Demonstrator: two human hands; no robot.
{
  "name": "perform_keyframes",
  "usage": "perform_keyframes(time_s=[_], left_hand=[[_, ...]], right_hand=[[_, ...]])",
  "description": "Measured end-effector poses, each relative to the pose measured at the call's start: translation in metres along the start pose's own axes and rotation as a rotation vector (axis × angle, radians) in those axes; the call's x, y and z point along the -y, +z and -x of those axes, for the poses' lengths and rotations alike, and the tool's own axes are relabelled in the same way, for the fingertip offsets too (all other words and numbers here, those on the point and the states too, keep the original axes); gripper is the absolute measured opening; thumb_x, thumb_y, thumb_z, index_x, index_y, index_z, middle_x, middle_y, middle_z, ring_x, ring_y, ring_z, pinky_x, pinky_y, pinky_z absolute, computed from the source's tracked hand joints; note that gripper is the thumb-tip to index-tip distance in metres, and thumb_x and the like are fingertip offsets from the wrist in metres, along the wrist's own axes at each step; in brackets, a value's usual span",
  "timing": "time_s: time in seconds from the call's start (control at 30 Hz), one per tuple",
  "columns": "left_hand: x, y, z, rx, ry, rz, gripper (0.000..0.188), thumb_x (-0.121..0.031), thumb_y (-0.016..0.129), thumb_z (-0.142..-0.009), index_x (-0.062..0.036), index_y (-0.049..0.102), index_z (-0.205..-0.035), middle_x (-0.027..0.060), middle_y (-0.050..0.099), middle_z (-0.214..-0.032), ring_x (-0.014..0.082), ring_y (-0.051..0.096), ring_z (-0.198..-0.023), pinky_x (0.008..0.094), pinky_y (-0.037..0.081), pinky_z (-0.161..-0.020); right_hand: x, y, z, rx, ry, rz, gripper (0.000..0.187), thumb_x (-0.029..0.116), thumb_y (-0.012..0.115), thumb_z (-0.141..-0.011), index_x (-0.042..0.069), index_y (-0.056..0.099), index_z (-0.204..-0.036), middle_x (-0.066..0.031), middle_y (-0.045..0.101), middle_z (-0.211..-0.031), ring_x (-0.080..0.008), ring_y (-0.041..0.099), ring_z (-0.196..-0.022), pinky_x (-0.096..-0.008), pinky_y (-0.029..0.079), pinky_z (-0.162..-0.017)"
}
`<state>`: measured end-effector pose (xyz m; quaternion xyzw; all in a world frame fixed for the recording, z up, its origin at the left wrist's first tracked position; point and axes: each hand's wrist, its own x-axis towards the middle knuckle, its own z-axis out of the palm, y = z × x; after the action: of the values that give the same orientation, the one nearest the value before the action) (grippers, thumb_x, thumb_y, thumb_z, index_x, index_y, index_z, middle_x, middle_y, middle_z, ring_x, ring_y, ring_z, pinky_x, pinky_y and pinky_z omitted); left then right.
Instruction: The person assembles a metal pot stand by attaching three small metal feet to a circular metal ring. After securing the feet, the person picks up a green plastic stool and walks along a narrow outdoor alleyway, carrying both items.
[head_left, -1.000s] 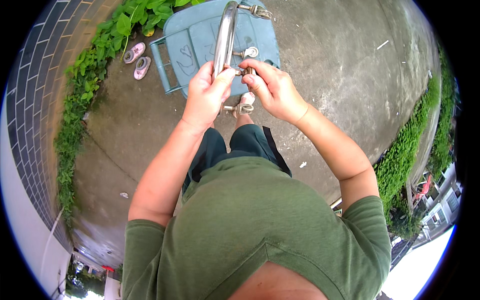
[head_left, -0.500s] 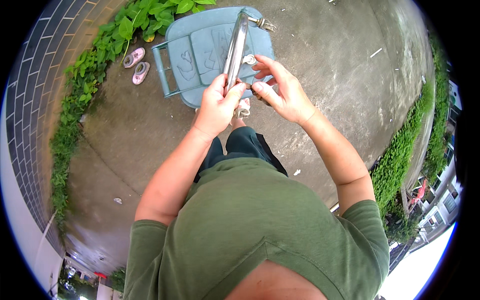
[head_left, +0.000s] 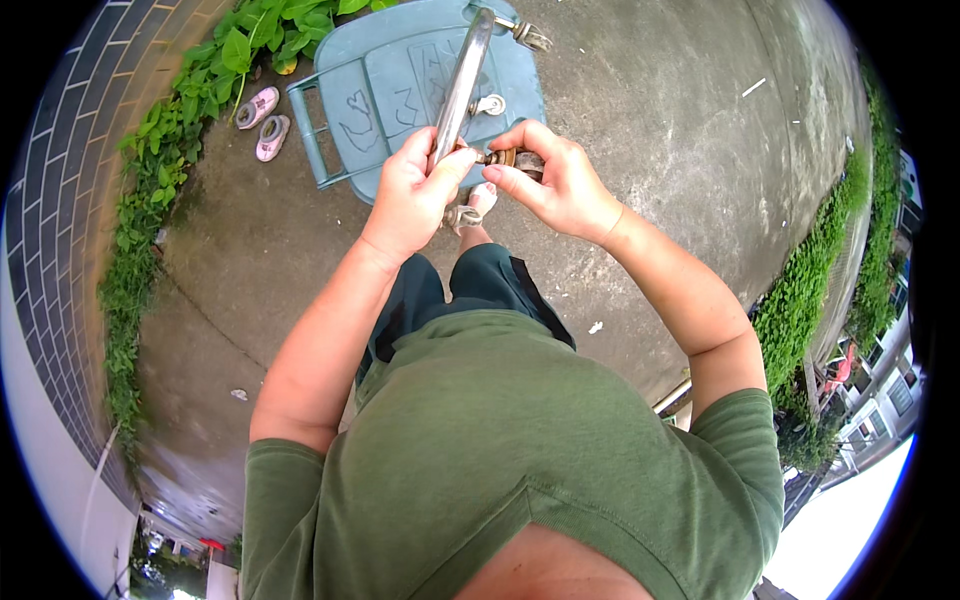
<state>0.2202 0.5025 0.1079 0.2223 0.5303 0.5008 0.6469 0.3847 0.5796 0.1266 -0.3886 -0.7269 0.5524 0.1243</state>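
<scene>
A shiny chrome tube (head_left: 464, 85) with caster wheels slants up and away in front of me. My left hand (head_left: 408, 205) is wrapped round its near end. At that end, a rusty-stemmed caster (head_left: 503, 158) sticks out to the right, and my right hand (head_left: 565, 190) pinches it between thumb and fingers. Part of its wheel is hidden by those fingers. Another caster (head_left: 532, 36) projects at the tube's far end. A pale caster wheel (head_left: 488, 105) shows beside the middle, and a greyish one (head_left: 460, 217) hangs below my left hand.
Beyond the tube lies a blue-green lidded bin (head_left: 340, 75) with a bar handle. A pair of pink shoes (head_left: 265, 125) rests on the concrete ground (head_left: 650, 130) to its left. Leafy plants (head_left: 170, 140) line a tiled wall (head_left: 60, 190); a green hedge (head_left: 800, 270) runs along the right.
My right hand, its fingers spread before, has closed round the near caster, which shows more plainly now. Both hands and the tube sit slightly further left in view.
</scene>
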Motion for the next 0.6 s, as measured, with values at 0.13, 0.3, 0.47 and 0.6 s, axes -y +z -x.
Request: perform_keyframes(time_s=[0.13, 0.3, 0.47, 0.6], left_hand=[[0.0, -0.006, 0.003, 0.022, -0.019, -0.007, 0.018, -0.013, 0.055, -0.086, -0.0019, 0.05, -0.098, -0.004, 0.046, -0.066, 0.0019, 0.035, -0.051, 0.0169, 0.028, -0.045], [0.0, -0.002, 0.009, 0.03, 0.01, -0.013, 0.016, -0.013, 0.055, -0.086, -0.0021, 0.05, -0.097, -0.0039, 0.045, -0.065, 0.0019, 0.035, -0.051, 0.0171, 0.028, -0.045], [-0.003, 0.011, 0.005, -0.041, 0.012, 0.084, 0.016, -0.013, 0.054, -0.086, -0.0023, 0.05, -0.097, -0.0043, 0.046, -0.066, 0.0018, 0.035, -0.051, 0.0171, 0.028, -0.045], [-0.006, 0.01, -0.003, -0.082, 0.026, 0.02, 0.013, -0.012, 0.055, -0.085, -0.0014, 0.052, -0.092, -0.0029, 0.048, -0.069, 0.0026, 0.043, -0.057, 0.0192, 0.045, -0.054]], right_hand=[[0.004, -0.01, -0.014, 0.295, 0.35, -0.542, 0.027, 0.024, 0.059, -0.085, -0.001, 0.053, -0.095, -0.0092, 0.059, -0.077, -0.0073, 0.046, -0.058, -0.0194, 0.037, -0.051], [-0.025, -0.013, -0.023, 0.632, 0.707, -1.183, 0.032, 0.031, 0.058, -0.084, 0.001, 0.055, -0.095, -0.013, 0.058, -0.077, -0.0074, 0.043, -0.053, -0.0197, 0.036, -0.047], [-0.024, -0.005, -0.02, 0.097, 0.186, -0.504, 0.044, 0.03, 0.064, -0.08, 0.001, 0.05, -0.11, -0.015, 0.057, -0.096, -0.0179, 0.056, -0.081, -0.0264, 0.045, -0.065], [0.012, -0.013, -0.002, -0.168, -0.429, 0.468, 0.054, 0.022, 0.073, -0.067, 0.004, 0.048, -0.111, -0.0122, 0.055, -0.106, -0.0276, 0.054, -0.098, -0.0355, 0.044, -0.08]])
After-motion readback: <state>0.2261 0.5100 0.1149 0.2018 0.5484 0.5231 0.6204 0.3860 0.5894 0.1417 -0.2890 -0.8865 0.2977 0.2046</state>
